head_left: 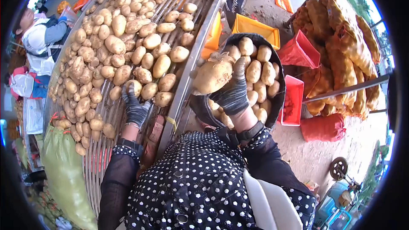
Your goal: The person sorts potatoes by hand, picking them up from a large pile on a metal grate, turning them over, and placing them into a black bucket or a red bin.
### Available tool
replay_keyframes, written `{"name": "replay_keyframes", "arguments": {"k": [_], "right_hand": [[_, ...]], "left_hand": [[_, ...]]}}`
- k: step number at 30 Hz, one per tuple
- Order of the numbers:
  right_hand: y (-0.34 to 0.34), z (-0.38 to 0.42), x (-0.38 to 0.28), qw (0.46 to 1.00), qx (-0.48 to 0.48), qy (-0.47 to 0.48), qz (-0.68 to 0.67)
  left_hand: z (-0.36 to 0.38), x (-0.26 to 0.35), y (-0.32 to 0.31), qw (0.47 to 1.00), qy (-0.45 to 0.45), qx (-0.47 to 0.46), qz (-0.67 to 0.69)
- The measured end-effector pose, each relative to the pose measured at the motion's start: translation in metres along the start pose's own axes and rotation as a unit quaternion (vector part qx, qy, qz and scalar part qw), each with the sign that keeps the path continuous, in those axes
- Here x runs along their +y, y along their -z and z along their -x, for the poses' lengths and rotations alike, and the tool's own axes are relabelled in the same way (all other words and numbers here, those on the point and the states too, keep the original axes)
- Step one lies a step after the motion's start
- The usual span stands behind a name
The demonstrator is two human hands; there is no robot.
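Observation:
My right hand (pixel 234 93), in a dark grey striped glove, is closed on a large potato (pixel 212 76) with a rough brown patch at one end. It holds the potato above the near left side of a black tub (pixel 277 107) that contains many potatoes (pixel 254 71). My left hand (pixel 136 110), gloved alike, reaches onto the slatted sorting table (pixel 96 166). Its fingers curl around the near end of a potato (pixel 135 86) among the others; their tips are partly hidden.
A heap of potatoes (pixel 115 44) covers much of the slatted table, bounded by a metal rail (pixel 194 66). Yellow (pixel 260 32) and red crates (pixel 292 102) stand beyond the tub. Filled mesh sacks (pixel 341 55) are piled right. A co-worker (pixel 40 38) stands at the left.

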State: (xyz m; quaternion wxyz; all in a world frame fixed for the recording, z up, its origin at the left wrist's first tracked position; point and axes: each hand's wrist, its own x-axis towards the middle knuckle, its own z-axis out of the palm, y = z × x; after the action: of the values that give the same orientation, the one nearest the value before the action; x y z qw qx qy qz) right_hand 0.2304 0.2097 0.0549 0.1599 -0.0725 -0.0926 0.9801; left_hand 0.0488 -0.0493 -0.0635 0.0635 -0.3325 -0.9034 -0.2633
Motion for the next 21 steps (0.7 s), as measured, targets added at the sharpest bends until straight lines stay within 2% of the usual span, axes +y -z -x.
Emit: {"name": "replay_keyframes", "arguments": {"k": [1,3,5,7,8,9,10,11,12,13,14,15,16,17,19,21], "right_hand": [[0.002,0.011,-0.007,0.998,0.018,-0.008,-0.053],[0.013,0.025,-0.017,0.988,-0.024,-0.004,-0.155],[0.039,0.048,-0.028,0.995,-0.02,0.025,-0.092],[0.05,0.079,-0.037,0.993,0.052,0.078,-0.073],[0.063,0.1,-0.046,0.989,0.078,0.101,-0.069],[0.078,0.118,-0.052,0.986,0.099,0.119,-0.065],[0.104,0.12,-0.051,0.975,0.138,0.17,-0.046],[0.104,0.141,-0.062,0.969,0.146,0.2,0.016],[0.14,0.163,-0.076,0.961,0.152,0.233,0.0],[0.141,0.196,-0.091,0.943,0.162,0.285,0.049],[0.173,0.235,-0.109,0.91,0.251,0.328,0.038],[0.168,0.28,-0.122,0.87,0.322,0.359,0.105],[0.169,0.321,-0.131,0.794,0.435,0.397,0.148],[0.192,0.37,-0.145,0.721,0.508,0.412,0.229],[0.196,0.445,-0.157,0.602,0.619,0.402,0.306],[0.234,0.526,-0.166,0.4,0.792,0.291,0.358]], "left_hand": [[0.0,0.0,-0.002,1.0,-0.014,0.015,0.0],[0.004,0.0,-0.003,1.0,0.024,0.002,-0.014],[0.009,-0.003,-0.004,0.997,0.015,-0.011,-0.076],[0.015,-0.021,-0.016,0.996,-0.011,0.017,-0.092],[0.013,-0.011,-0.009,0.996,-0.007,-0.017,-0.09],[0.014,-0.014,-0.011,0.996,-0.014,-0.009,-0.088],[0.015,-0.011,-0.011,0.995,0.002,-0.011,-0.095],[0.015,-0.012,-0.012,0.994,0.001,-0.006,-0.105],[0.015,-0.014,-0.014,0.993,0.0,-0.002,-0.115],[0.014,-0.021,-0.016,0.991,-0.015,0.008,-0.129],[0.013,-0.02,-0.015,0.993,-0.025,0.012,-0.117],[0.012,-0.025,-0.016,0.992,-0.038,0.01,-0.122],[0.012,-0.027,-0.017,0.992,-0.036,0.009,-0.124],[0.012,-0.028,-0.018,0.991,-0.033,0.011,-0.126],[0.011,-0.032,-0.018,0.991,-0.039,0.0,-0.124],[0.012,-0.038,-0.021,0.992,-0.029,0.004,-0.121]]}}
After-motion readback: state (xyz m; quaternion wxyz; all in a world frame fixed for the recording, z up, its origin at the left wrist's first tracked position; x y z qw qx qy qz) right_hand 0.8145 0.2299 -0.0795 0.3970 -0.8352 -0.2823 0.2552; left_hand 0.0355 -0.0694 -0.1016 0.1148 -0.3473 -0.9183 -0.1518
